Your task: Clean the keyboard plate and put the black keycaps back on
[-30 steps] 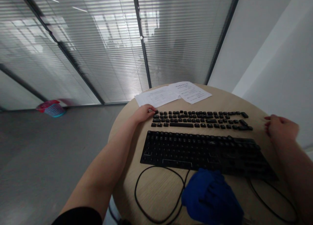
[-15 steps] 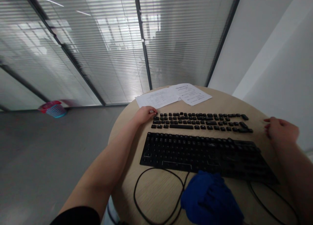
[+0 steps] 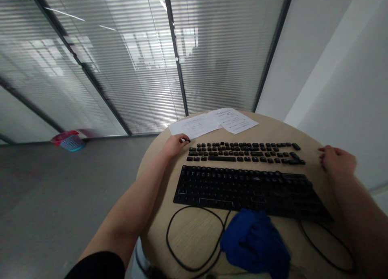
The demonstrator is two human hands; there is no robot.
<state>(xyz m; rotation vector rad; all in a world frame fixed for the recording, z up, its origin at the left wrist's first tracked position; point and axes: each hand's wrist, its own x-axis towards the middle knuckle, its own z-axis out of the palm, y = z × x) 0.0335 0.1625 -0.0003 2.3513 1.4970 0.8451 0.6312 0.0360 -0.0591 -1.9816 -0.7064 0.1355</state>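
At the left end of the keycap rows, my left hand (image 3: 174, 145) is pinched shut on a small black keycap (image 3: 187, 141). Loose black keycaps (image 3: 222, 158) lie in several rows across the table, including a long space bar. Just below them is a black keyboard (image 3: 242, 190), its lower rows stripped of caps and its top row still capped. Off to the right, near the table edge, my right hand (image 3: 338, 161) is open, fingers loosely bent and apart from the keycaps, with nothing seen in it.
Printed paper sheets (image 3: 195, 125) lie at the far side of the round wooden table (image 3: 157, 226). A blue cloth bundle (image 3: 254, 242) and a looped black cable (image 3: 170, 230) are in front of the keyboard. On the floor at left stands a basket (image 3: 72, 142).
My left hand has drawn slightly away from the top row, and a black keycap now shows at its fingertips. My right hand stays at the right edge. The view has shifted a little.
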